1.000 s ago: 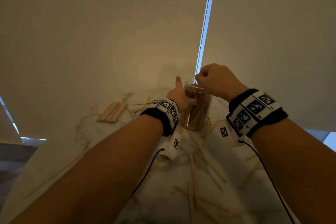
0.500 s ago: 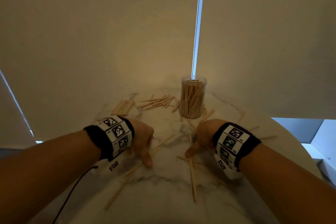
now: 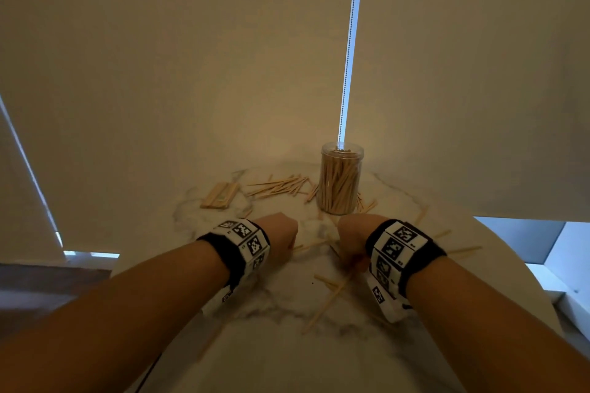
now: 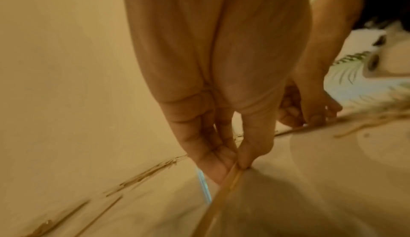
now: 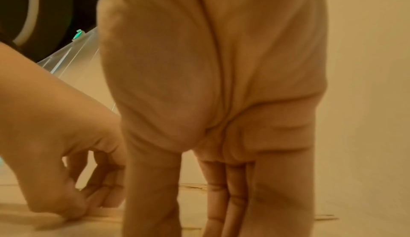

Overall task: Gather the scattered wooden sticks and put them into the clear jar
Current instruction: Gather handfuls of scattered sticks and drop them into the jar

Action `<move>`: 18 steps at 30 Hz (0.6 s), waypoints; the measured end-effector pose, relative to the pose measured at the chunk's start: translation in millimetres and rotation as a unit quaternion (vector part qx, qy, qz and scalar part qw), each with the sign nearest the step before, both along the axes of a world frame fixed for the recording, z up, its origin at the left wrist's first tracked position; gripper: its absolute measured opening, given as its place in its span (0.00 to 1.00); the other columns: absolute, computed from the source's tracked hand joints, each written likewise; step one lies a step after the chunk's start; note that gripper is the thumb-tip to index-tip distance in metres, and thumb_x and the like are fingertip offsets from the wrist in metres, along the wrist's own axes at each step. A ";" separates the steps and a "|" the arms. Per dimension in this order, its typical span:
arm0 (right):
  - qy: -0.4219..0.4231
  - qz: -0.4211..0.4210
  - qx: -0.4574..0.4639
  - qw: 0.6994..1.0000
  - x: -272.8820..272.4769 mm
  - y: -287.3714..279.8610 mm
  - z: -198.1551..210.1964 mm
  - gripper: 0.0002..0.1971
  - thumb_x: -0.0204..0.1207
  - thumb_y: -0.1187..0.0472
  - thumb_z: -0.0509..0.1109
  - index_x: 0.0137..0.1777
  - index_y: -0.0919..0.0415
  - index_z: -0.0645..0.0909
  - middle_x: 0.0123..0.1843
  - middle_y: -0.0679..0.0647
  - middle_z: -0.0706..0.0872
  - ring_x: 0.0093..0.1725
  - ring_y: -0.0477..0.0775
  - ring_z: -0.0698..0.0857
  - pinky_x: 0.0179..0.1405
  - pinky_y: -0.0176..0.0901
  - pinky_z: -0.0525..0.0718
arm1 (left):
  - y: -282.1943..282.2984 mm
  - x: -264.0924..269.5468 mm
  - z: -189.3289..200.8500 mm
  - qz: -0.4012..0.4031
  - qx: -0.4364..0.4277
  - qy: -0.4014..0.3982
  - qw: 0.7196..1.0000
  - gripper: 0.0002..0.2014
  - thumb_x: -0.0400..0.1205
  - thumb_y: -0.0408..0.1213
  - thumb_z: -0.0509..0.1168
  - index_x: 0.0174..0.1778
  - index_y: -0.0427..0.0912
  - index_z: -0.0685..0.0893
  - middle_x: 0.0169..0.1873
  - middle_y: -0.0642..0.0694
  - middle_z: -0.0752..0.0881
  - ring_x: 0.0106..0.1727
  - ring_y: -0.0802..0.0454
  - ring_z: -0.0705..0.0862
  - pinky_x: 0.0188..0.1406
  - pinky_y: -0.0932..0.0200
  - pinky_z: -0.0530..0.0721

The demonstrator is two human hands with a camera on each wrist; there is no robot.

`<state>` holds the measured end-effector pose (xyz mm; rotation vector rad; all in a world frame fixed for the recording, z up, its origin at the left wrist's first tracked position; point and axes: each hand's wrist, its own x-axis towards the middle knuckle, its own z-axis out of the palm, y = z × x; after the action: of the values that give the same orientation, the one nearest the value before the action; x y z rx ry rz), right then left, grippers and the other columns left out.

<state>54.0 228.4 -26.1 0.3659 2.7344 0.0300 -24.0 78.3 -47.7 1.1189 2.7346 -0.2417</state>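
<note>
Left hand (image 4: 213, 118) pinches thin wooden stick (image 4: 224, 188) | right hand (image 5: 221, 100) fingers straight | marble table (image 3: 287, 354)

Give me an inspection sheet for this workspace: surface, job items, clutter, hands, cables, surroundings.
Surface: marble table, dimly lit.
Job's things: clear jar upright at the far side, nearly full of sticks; loose sticks left of it and more lying near the hands.
Clutter: flat wooden slats stacked far left.
Grippers: left hand pinches sticks at the table; right hand fingers down at the table, grip unclear.
Cables: nothing seen clearly.
Surroundings: closed blinds with a bead chain.
</note>
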 end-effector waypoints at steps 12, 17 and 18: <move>0.034 -0.006 0.000 0.999 -4.6 23.5 -1.3 0.17 0.82 0.51 0.66 0.60 0.64 0.84 0.49 0.56 0.84 0.46 0.55 0.83 0.45 0.47 0.85 | 10.5 -12.0 -2.9 0.042 0.105 -0.046 0.992 0.15 0.89 0.43 0.57 0.65 0.36 0.72 0.54 0.38 0.82 0.51 0.40 0.83 0.45 0.52 0.77; 0.178 -0.085 -0.228 0.953 -2.1 40.9 18.6 0.19 0.79 0.51 0.67 0.48 0.70 0.86 0.37 0.61 0.89 0.34 0.58 0.91 0.45 0.54 0.93 | 10.1 -6.5 16.5 0.075 0.342 -0.110 0.930 0.17 0.91 0.47 0.49 0.62 0.39 0.76 0.51 0.43 0.82 0.47 0.46 0.80 0.50 0.49 0.80; 0.207 -0.079 -0.272 0.936 -0.6 39.1 22.7 0.18 0.79 0.52 0.68 0.44 0.70 0.85 0.34 0.60 0.88 0.33 0.57 0.90 0.45 0.54 0.93 | 12.8 -1.7 21.8 0.086 0.382 -0.125 0.912 0.22 0.91 0.53 0.48 0.62 0.39 0.78 0.50 0.43 0.82 0.49 0.46 0.80 0.53 0.49 0.81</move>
<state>53.4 267.6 -3.4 0.4646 2.9388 -0.9257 -25.6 91.1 -25.9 0.9322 2.6946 1.0039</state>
